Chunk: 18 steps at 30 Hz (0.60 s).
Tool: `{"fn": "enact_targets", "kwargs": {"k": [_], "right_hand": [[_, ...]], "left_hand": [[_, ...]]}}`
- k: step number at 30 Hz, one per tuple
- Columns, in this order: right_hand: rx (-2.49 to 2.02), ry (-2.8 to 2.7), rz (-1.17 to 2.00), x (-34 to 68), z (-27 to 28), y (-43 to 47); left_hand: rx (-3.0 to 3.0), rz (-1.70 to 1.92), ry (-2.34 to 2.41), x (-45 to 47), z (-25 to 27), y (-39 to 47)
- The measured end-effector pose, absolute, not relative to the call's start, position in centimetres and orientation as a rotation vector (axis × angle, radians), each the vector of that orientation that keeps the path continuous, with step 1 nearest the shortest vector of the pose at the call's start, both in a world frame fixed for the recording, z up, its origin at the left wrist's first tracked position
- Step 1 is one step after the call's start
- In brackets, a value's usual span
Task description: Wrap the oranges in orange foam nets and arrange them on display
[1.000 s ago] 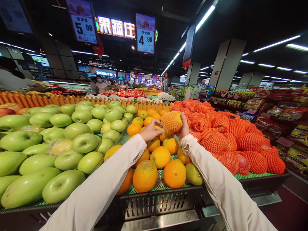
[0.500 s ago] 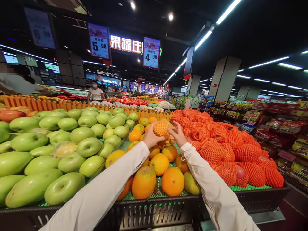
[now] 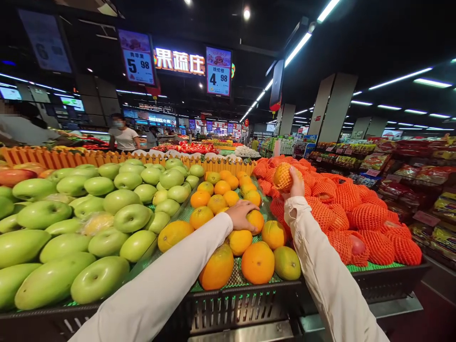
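Observation:
My right hand [image 3: 297, 184] is closed around an orange in a yellow foam net [image 3: 282, 176], raised in front of the fruits in red foam nets [image 3: 317, 213]. My left hand [image 3: 242, 214] reaches down into the middle pile, its fingers curled over a bare orange [image 3: 255, 220]. More loose oranges lie around it, among them a large one [image 3: 258, 262] near the front edge and a greenish one [image 3: 287, 262] beside it. The left fingertips are partly hidden behind the fruit.
Green apples [image 3: 99, 280] fill the left section, behind a clear divider. A black slatted crate front [image 3: 245, 308] runs along the near edge. An orange picket fence [image 3: 228, 165] borders the back. Two people stand beyond it at the left. Packaged goods [image 3: 409, 185] line shelves at the right.
My hands have parted. The right has carried the netted orange to the right, over the red-netted fruit; the left has let go of it and come down onto a bare orange.

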State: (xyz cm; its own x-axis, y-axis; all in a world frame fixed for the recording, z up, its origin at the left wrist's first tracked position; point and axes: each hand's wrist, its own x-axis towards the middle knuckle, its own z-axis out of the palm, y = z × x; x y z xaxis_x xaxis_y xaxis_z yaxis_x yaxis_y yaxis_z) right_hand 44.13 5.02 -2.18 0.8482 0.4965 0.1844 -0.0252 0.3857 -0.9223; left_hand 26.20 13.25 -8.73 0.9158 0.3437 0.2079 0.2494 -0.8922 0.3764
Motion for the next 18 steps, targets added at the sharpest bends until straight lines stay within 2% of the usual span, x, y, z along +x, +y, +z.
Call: {"fn": "enact_targets", "kwargs": {"k": [4,6,11,18], "right_hand": [[-1.573,-0.650,-0.070,44.6,-2.3,4.2],[-1.798,-0.873,-0.181,43.9,-2.5,3.8],[-2.273,-1.294,-0.152,41.9,-3.3,3.6],[-2.453,-1.395,-0.115,42.4,-3.7,4.1]], "left_hand": [[2.798,0.361,0.528,26.2,-7.5,12.4],[2.808,0.398,0.617,26.1,-7.0,12.1],[2.787,0.489,0.768,25.6,-6.7,11.9],[2.827,0.483,0.607,25.2,-6.5,13.6]]}}
